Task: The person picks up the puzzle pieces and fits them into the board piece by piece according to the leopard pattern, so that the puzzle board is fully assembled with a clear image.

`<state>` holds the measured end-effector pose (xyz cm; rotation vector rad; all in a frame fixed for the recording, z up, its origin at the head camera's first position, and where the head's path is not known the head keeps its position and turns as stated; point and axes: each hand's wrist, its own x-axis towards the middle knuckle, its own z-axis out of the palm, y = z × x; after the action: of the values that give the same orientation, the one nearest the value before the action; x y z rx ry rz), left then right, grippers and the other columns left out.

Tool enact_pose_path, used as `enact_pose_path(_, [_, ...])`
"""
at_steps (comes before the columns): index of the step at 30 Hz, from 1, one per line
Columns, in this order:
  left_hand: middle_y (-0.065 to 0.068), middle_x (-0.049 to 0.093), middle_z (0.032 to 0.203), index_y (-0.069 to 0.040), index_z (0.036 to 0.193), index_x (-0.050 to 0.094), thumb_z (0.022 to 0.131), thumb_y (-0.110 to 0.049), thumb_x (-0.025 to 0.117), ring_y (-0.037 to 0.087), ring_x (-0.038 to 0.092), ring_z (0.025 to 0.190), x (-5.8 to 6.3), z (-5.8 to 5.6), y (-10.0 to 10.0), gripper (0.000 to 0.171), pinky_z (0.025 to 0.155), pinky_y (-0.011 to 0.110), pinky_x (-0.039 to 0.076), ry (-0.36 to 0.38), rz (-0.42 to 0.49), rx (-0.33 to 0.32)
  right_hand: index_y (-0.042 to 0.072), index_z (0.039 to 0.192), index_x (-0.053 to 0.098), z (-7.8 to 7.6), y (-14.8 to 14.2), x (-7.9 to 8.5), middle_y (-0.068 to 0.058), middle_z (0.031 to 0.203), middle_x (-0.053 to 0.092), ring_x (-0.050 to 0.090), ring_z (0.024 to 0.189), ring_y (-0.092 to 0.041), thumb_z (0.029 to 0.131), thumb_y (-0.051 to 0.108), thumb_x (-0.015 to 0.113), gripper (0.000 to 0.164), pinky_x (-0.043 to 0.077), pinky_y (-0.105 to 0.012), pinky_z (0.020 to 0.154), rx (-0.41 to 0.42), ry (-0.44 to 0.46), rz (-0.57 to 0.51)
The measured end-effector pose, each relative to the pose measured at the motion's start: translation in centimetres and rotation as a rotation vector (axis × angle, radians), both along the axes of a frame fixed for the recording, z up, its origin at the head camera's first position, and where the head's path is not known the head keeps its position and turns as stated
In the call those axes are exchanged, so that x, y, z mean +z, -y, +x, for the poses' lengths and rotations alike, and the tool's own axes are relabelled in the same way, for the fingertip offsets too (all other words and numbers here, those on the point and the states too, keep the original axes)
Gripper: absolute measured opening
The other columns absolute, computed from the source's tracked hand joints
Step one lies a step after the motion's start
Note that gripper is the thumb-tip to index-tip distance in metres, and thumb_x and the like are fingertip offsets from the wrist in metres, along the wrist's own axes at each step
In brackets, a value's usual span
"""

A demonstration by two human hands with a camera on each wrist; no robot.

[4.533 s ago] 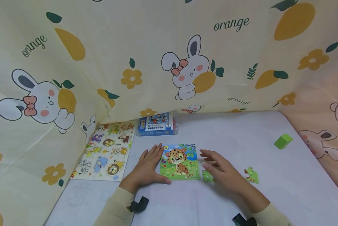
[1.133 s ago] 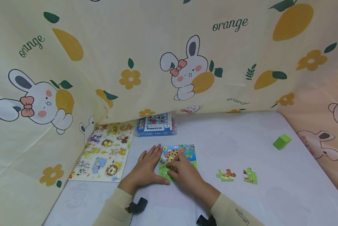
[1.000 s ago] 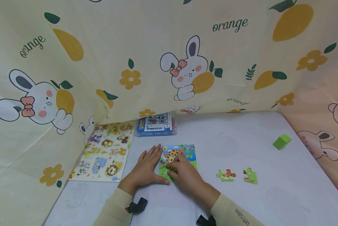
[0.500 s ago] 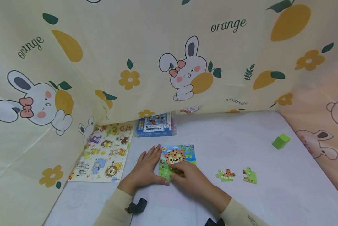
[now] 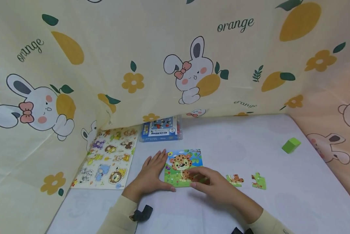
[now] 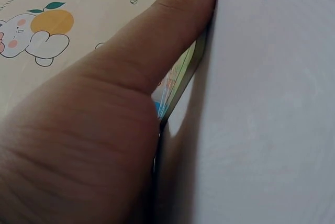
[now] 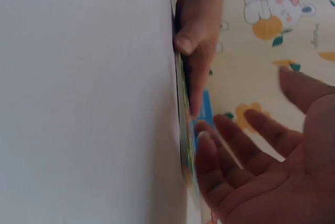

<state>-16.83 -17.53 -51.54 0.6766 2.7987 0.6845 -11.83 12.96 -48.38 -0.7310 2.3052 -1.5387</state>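
Note:
A square jigsaw puzzle point(image 5: 179, 161) with a spotted leopard cub on green grass lies flat on the white table. My left hand point(image 5: 153, 174) rests along its left side, fingers straight, the thumb by the bottom left corner. In the left wrist view the left thumb point(image 6: 157, 35) stretches along the puzzle's edge. Over the lower right corner hovers my right hand point(image 5: 217, 183), fingers loosely bent, hiding that corner. The right wrist view shows the right hand point(image 7: 261, 171) with spread fingers and nothing between them. Two loose puzzle pieces point(image 5: 235, 179) point(image 5: 258, 181) lie to the right.
A cream animal sticker board point(image 5: 107, 159) lies at the left, against the patterned curtain point(image 5: 151, 42). Behind the puzzle is a blue plastic-wrapped box point(image 5: 161, 130). A green block point(image 5: 291, 145) sits at the far right of the table point(image 5: 239, 136).
The green piece beside the puzzle's right edge 4.5 seconds ago is gone from there. My right hand worked over the puzzle's middle, then drew back right, uncovering the cub. The left hand stayed.

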Motion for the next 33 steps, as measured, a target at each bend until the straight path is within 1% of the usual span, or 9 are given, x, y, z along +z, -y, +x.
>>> enact_pose_path(3, [0.002, 0.008, 0.182, -0.009, 0.174, 0.022, 0.066, -0.087, 0.085, 0.022, 0.002, 0.166, 0.0, 0.0, 0.0, 0.147, 0.130, 0.055, -0.001, -0.001, -0.005, -0.002, 0.005, 0.150, 0.063, 0.1, -1.5, 0.2, -0.011, 0.141, 0.069, 0.068, 0.117, -0.026, 0.111, 0.024, 0.068, 0.043, 0.059, -0.038, 0.093, -0.041, 0.015, -0.037])
enact_pose_path(7, [0.001, 0.007, 0.182, -0.009, 0.174, 0.021, 0.066, -0.088, 0.083, 0.022, 0.001, 0.166, 0.0, 0.0, 0.1, 0.148, 0.130, 0.055, -0.002, 0.009, -0.014, -0.004, 0.000, 0.151, 0.059, 0.1, -3.5, 0.4, -0.018, 0.138, 0.068, 0.068, 0.119, -0.032, 0.113, 0.017, 0.061, 0.041, 0.060, -0.036, 0.093, -0.079, -0.009, -0.122])
enact_pose_path(12, [0.001, 0.008, 0.182, -0.009, 0.174, 0.022, 0.066, -0.087, 0.085, 0.023, 0.002, 0.166, 0.0, 0.0, 0.1, 0.147, 0.130, 0.055, -0.002, 0.006, 0.006, -0.002, -0.002, 0.154, 0.053, -0.2, -6.5, 0.6, -0.030, 0.137, 0.064, 0.067, 0.122, -0.038, 0.117, 0.009, 0.043, 0.040, 0.060, -0.039, 0.094, -0.085, -0.026, -0.232])
enact_pose_path(15, [0.001, 0.008, 0.182, -0.010, 0.175, 0.022, 0.067, -0.087, 0.084, 0.022, 0.002, 0.166, 0.1, 0.0, 0.1, 0.147, 0.130, 0.055, -0.002, 0.008, 0.007, -0.004, 0.002, 0.157, 0.051, -0.2, -8.5, 0.6, -0.033, 0.139, 0.061, 0.066, 0.123, -0.036, 0.119, 0.011, 0.033, 0.044, 0.059, -0.039, 0.097, -0.097, -0.031, -0.250])
enact_pose_path(19, [0.002, 0.006, 0.182, -0.009, 0.175, 0.020, 0.067, -0.087, 0.084, 0.022, 0.001, 0.166, 0.3, 0.0, 0.0, 0.147, 0.130, 0.054, -0.002, 0.013, 0.003, -0.012, 0.004, 0.161, 0.048, -0.3, -11.0, 0.3, -0.034, 0.139, 0.059, 0.065, 0.125, -0.033, 0.119, 0.012, 0.029, 0.047, 0.057, -0.035, 0.099, -0.129, -0.086, -0.246])
enact_pose_path(24, [0.002, 0.006, 0.182, -0.009, 0.174, 0.020, 0.068, -0.085, 0.085, 0.023, 0.001, 0.166, 0.5, 0.1, -0.1, 0.146, 0.130, 0.054, -0.002, 0.015, 0.007, -0.013, 0.007, 0.164, 0.044, -0.7, -13.5, 0.0, -0.027, 0.140, 0.061, 0.065, 0.126, -0.025, 0.119, 0.009, 0.031, 0.047, 0.056, -0.028, 0.099, -0.217, -0.142, -0.182])
enact_pose_path(26, [0.003, 0.007, 0.182, -0.008, 0.174, 0.020, 0.068, -0.084, 0.086, 0.023, 0.002, 0.166, 0.7, 0.1, -0.1, 0.146, 0.130, 0.055, -0.002, 0.017, 0.012, -0.011, 0.009, 0.165, 0.043, -0.9, -14.2, -0.2, -0.024, 0.140, 0.062, 0.065, 0.125, -0.021, 0.119, 0.010, 0.034, 0.047, 0.055, -0.025, 0.100, -0.247, -0.131, -0.154])
enact_pose_path(28, [0.003, 0.007, 0.182, -0.008, 0.174, 0.021, 0.069, -0.083, 0.087, 0.023, 0.002, 0.166, 0.8, 0.1, -0.1, 0.145, 0.130, 0.055, -0.002, 0.020, 0.011, -0.007, 0.006, 0.165, 0.041, -1.2, -14.7, -0.5, -0.024, 0.140, 0.063, 0.066, 0.124, -0.019, 0.118, 0.010, 0.037, 0.047, 0.054, -0.024, 0.099, -0.268, -0.117, -0.117])
enact_pose_path(33, [0.002, 0.006, 0.182, -0.008, 0.174, 0.021, 0.068, -0.082, 0.087, 0.023, 0.001, 0.166, 0.7, 0.2, -0.2, 0.145, 0.130, 0.054, -0.002, 0.025, 0.006, -0.004, 0.001, 0.160, 0.047, -1.3, -14.9, -1.3, -0.018, 0.141, 0.065, 0.062, 0.124, -0.015, 0.114, 0.017, 0.058, 0.050, 0.052, -0.022, 0.096, -0.259, -0.072, 0.061])
